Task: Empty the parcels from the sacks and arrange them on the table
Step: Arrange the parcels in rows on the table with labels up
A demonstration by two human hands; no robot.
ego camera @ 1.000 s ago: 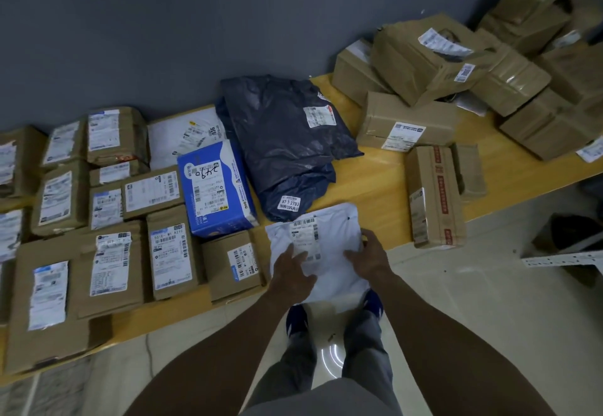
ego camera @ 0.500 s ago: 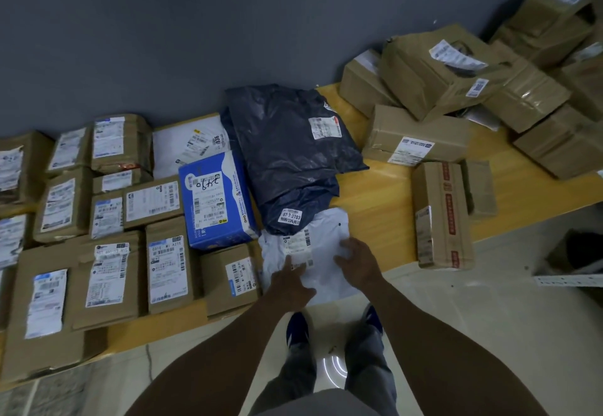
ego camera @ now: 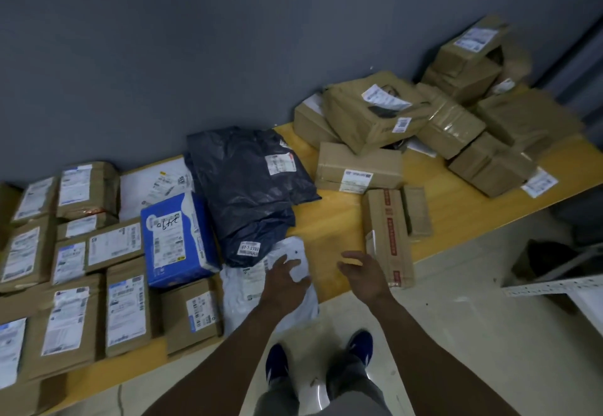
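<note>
Read handwritten digits, seemingly "2490", upside down on the white label (ego camera: 168,236) of the blue box (ego camera: 195,252). Made out "67 7 3703", likewise inverted, on the small white sticker (ego camera: 249,248) at the near end of the dark bag (ego camera: 244,193). Saw red printed characters along the tape strip (ego camera: 390,229) on the long brown carton (ego camera: 375,219), too blurred to read. Found barcodes and fine print on the shipping labels (ego camera: 62,321) of the brown parcels (ego camera: 176,317), all too small to decipher.

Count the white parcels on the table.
2. A white bag at the front edge under the left hand; a flat white parcel at the back, left of the dark bag. Others may hide under the brown pile.
</note>
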